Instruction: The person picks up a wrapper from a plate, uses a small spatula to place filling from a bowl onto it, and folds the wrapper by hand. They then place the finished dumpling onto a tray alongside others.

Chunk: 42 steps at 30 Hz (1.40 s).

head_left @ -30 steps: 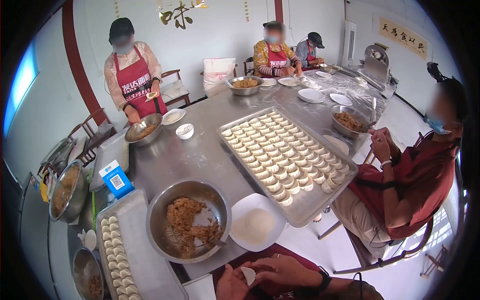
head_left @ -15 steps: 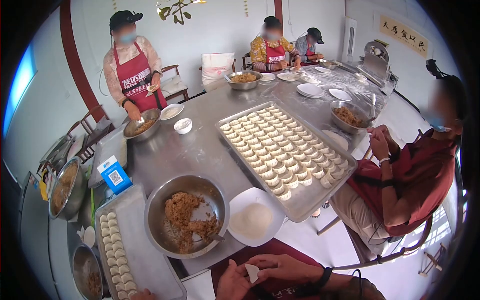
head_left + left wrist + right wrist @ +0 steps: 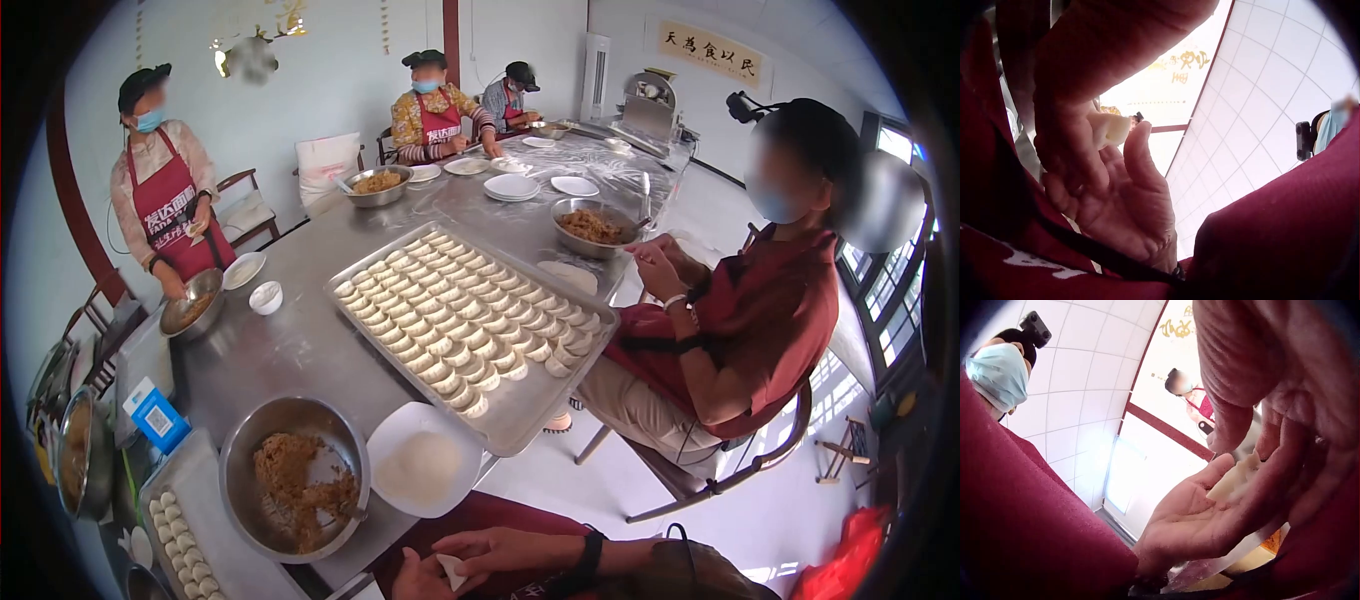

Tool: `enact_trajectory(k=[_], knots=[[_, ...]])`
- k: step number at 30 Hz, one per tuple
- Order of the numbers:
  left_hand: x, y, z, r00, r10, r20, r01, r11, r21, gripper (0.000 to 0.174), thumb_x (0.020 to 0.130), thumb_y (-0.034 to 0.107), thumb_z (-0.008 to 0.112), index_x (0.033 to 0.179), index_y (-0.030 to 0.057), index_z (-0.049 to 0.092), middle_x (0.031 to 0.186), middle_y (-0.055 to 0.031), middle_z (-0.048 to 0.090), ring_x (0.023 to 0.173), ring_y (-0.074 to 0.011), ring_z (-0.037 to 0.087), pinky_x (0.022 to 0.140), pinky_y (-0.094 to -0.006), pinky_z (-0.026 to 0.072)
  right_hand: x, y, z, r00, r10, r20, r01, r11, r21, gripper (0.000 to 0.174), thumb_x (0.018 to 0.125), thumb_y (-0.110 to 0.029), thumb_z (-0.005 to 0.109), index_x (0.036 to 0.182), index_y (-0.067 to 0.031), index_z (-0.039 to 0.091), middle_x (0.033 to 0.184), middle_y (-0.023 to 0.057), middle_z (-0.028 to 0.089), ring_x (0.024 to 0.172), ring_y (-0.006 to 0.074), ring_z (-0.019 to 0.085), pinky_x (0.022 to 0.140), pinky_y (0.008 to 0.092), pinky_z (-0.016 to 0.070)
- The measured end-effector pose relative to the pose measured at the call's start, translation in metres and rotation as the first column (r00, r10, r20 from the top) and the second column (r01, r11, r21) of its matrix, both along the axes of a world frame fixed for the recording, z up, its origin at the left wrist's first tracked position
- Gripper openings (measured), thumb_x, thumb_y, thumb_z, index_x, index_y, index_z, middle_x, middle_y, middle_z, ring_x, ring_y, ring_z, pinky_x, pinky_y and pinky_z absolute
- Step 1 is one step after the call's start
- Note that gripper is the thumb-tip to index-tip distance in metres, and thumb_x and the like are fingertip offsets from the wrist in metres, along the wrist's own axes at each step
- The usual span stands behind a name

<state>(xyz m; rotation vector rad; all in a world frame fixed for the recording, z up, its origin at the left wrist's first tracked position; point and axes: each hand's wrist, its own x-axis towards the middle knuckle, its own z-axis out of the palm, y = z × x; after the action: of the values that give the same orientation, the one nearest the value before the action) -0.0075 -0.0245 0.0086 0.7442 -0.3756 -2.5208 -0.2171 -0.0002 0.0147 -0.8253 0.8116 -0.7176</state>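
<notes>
My right grip [image 3: 500,552] is nearly closed, pinching the dumpling [image 3: 452,572] at the bottom centre of the frame; my left grip [image 3: 416,579] is partly curled round its other side. A metal bowl [image 3: 238,478] sits on the desk [image 3: 290,350], lower left; a white plate [image 3: 436,506] is just beside it.
</notes>
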Motion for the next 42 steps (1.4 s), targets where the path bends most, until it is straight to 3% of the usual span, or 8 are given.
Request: enact_trajectory(k=[6, 12, 15, 24, 27, 36, 39, 42], knots=[[0.015, -0.001, -0.048, 0.992, -0.031, -0.120, 0.031, 0.999, -0.008, 0.069, 0.103, 0.057, 0.033, 0.122, -0.0045, 0.058, 0.104, -0.0125, 0.065, 0.100, -0.0263, 0.064, 0.093, -0.0385, 0.0521, -0.010, -0.001, 0.025, 0.976, 0.206, -0.070, -0.205, 0.979, 0.012, 0.058, 0.094, -0.020, 0.066, 0.147, -0.0086, 0.045, 0.131, 0.0093, 0.061, 0.111, 0.0150, 0.060, 0.094, 0.0278, 0.0470], [0.014, -0.005, -0.057, 0.955, -0.074, -0.287, 0.074, 0.997, -0.010, 0.069, 0.102, 0.058, 0.038, 0.126, -0.0038, 0.056, 0.107, -0.0127, 0.066, 0.100, -0.0262, 0.065, 0.089, -0.0423, 0.0543, -0.011, -0.004, 0.010, 0.935, 0.113, -0.337, -0.246, 0.889, -0.386, 0.042, 0.091, -0.018, 0.066, 0.132, -0.0099, 0.059, 0.127, 0.0075, 0.066, 0.101, 0.0224, 0.067, 0.090, 0.0336, 0.0508], [0.013, -0.002, -0.043, 0.995, -0.034, -0.090, 0.030, 0.999, -0.043, 0.068, 0.102, 0.057, 0.040, 0.129, -0.0036, 0.054, 0.116, -0.0147, 0.066, 0.106, -0.0276, 0.065, 0.089, -0.0451, 0.0547, -0.009, -0.005, -0.006, 0.899, 0.102, -0.427, -0.326, 0.806, -0.494, 0.039, 0.089, -0.016, 0.065, 0.128, -0.0138, 0.062, 0.121, 0.0089, 0.068, 0.099, 0.0285, 0.069, 0.088, 0.0371, 0.0523], [0.012, -0.002, -0.069, 0.973, -0.076, -0.219, 0.085, 0.996, 0.032, 0.068, 0.103, 0.056, 0.038, 0.132, -0.0035, 0.052, 0.129, -0.0171, 0.061, 0.116, -0.0302, 0.061, 0.099, -0.0436, 0.0498, -0.006, -0.004, 0.018, 0.771, 0.052, -0.635, -0.451, 0.748, -0.487, 0.027, 0.091, -0.025, 0.065, 0.118, -0.0199, 0.065, 0.102, 0.0110, 0.070, 0.086, 0.0367, 0.068, 0.078, 0.0437, 0.0533], [0.004, -0.012, -0.039, 0.986, -0.069, 0.151, 0.070, 0.998, 0.002, 0.080, 0.102, 0.061, 0.025, 0.140, -0.0075, 0.044, 0.143, -0.0207, 0.049, 0.132, -0.0330, 0.048, 0.110, -0.0523, 0.0384, -0.004, -0.005, 0.016, 0.706, 0.049, -0.707, -0.522, 0.710, -0.473, 0.037, 0.090, -0.021, 0.066, 0.127, -0.0191, 0.060, 0.097, 0.0133, 0.069, 0.083, 0.0350, 0.069, 0.074, 0.0417, 0.0540], [0.001, -0.012, -0.015, 0.986, -0.072, 0.150, 0.076, 0.997, -0.022, 0.077, 0.103, 0.061, 0.025, 0.140, -0.0027, 0.046, 0.145, -0.0156, 0.049, 0.133, -0.0292, 0.047, 0.107, -0.0467, 0.0404, -0.001, -0.001, 0.003, 0.788, -0.026, -0.615, -0.395, 0.745, -0.537, 0.032, 0.092, -0.032, 0.066, 0.122, -0.0221, 0.064, 0.101, 0.0123, 0.068, 0.085, 0.0325, 0.069, 0.074, 0.0405, 0.0542], [0.005, 0.001, -0.018, 0.992, -0.017, -0.128, 0.010, 0.998, -0.057, 0.068, 0.103, 0.055, 0.037, 0.133, -0.0044, 0.051, 0.130, -0.0175, 0.060, 0.118, -0.0312, 0.060, 0.100, -0.0434, 0.0485, 0.000, 0.000, -0.001, 0.820, -0.068, -0.568, -0.329, 0.757, -0.565, 0.031, 0.092, -0.034, 0.066, 0.121, -0.0217, 0.065, 0.099, 0.0118, 0.069, 0.083, 0.0314, 0.069, 0.074, 0.0393, 0.0543], [0.003, -0.002, -0.011, 0.990, -0.035, -0.136, 0.022, 0.995, -0.096, 0.067, 0.103, 0.055, 0.036, 0.134, -0.0027, 0.050, 0.129, -0.0176, 0.061, 0.119, -0.0326, 0.060, 0.101, -0.0482, 0.0483, -0.002, 0.001, -0.001, 0.848, -0.117, -0.517, -0.261, 0.757, -0.599, 0.031, 0.092, -0.034, 0.067, 0.120, -0.0222, 0.066, 0.096, 0.0113, 0.069, 0.083, 0.0306, 0.069, 0.074, 0.0383, 0.0546]])
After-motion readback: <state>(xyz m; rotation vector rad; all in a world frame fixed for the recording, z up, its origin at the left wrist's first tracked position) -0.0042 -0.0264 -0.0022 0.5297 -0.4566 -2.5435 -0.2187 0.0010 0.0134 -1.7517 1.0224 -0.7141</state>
